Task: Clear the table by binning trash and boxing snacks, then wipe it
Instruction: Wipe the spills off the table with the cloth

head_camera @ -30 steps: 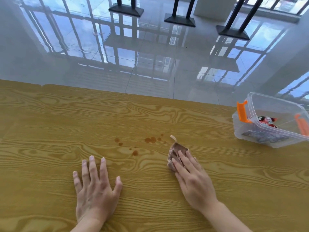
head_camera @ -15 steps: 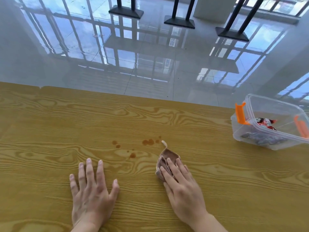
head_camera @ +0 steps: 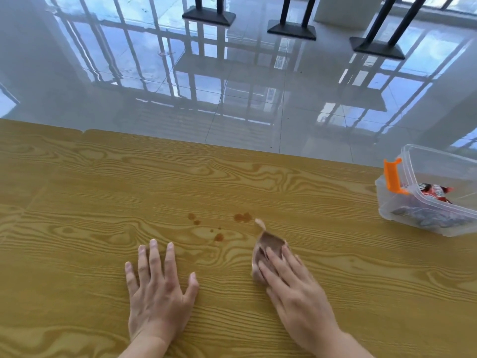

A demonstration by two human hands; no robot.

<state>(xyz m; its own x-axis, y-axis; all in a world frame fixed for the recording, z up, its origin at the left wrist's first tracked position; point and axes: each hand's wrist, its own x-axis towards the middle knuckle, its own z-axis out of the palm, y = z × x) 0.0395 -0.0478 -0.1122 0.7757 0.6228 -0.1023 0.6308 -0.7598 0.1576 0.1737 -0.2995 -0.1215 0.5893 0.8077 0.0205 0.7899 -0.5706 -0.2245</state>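
1. Head view: right grip (head_camera: 296, 293), fingers straight, presses a brown cloth (head_camera: 269, 242) flat on the tabletop (head_camera: 103, 189), just beside brown stains (head_camera: 242, 217).
2. Left grip (head_camera: 157, 298) lies released, palm down, holding nothing.
3. Clear box (head_camera: 384, 210) with snacks (head_camera: 433, 192) sits near the far edge, well apart.

It looks like a canteen or a dining hall: a long wood-grain table (head_camera: 103, 189), glossy grey floor tiles (head_camera: 258, 120), and black metal table bases (head_camera: 291, 31) behind.

Clear box (head_camera: 438, 169): right part cut off by frame edge. Snack packets (head_camera: 433, 192) inside: print illegible. Cloth (head_camera: 269, 241): near half hidden under fingers of right hand (head_camera: 296, 293).
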